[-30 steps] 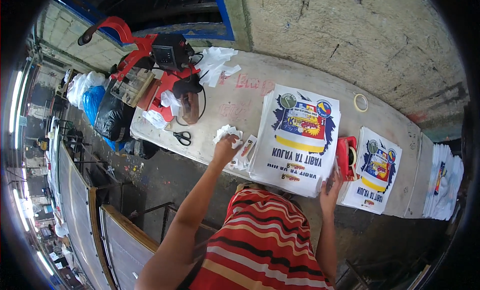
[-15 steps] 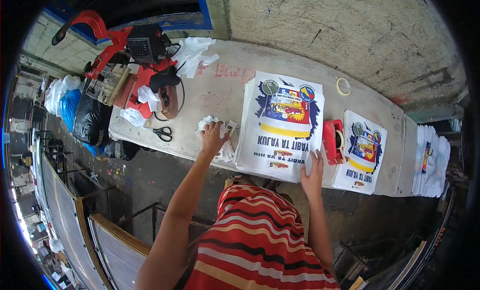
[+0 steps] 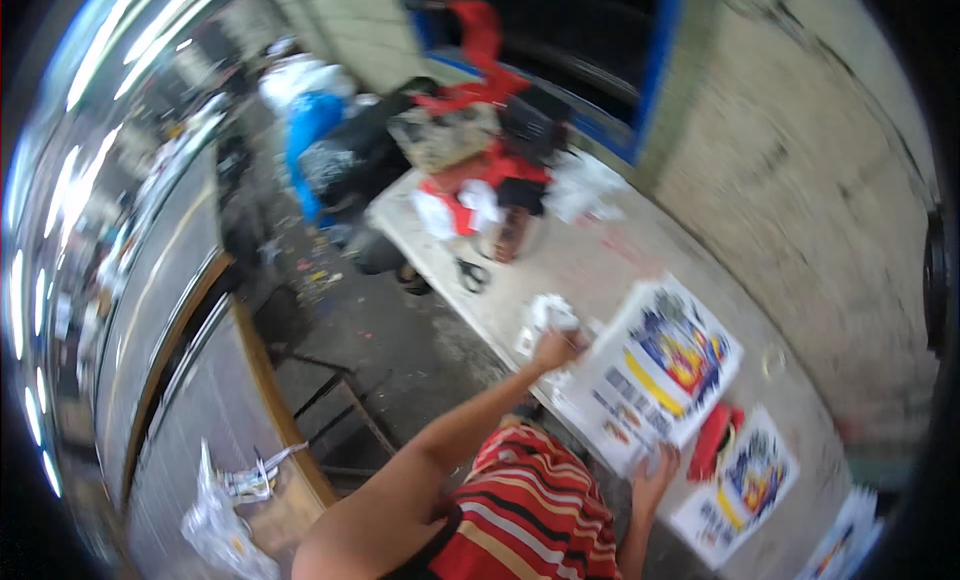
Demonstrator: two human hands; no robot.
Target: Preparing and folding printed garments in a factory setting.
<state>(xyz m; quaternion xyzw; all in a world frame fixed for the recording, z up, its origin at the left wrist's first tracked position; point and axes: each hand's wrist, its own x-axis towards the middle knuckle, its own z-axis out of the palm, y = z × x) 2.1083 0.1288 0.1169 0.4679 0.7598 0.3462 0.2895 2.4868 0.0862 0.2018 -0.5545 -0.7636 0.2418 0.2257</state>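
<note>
The view is smeared by motion. My left hand (image 3: 560,349) is at the table's near edge, beside a pile of small white tags (image 3: 546,318); its fingers are too blurred to show whether they grip any. Just right of it lies a stack of large printed white sheets (image 3: 612,400) with a blue, red and yellow design. At the near right corner of that stack rests my right hand (image 3: 655,474), fingers apart and holding nothing. A red tape dispenser (image 3: 712,442) sits beside it, followed by a second stack of smaller printed sheets (image 3: 742,488).
Black scissors (image 3: 472,275) and a red heat press (image 3: 490,130) occupy the table's (image 3: 590,250) far left end. White scraps (image 3: 585,185) lie by the press. Plastic bags (image 3: 310,145) stand on the floor beyond. Framed panels (image 3: 195,380) lean at left.
The view has swung leftward and tilted, so the table now runs diagonally and more of the left side shows. Both hands remain near the same tags and stack.
</note>
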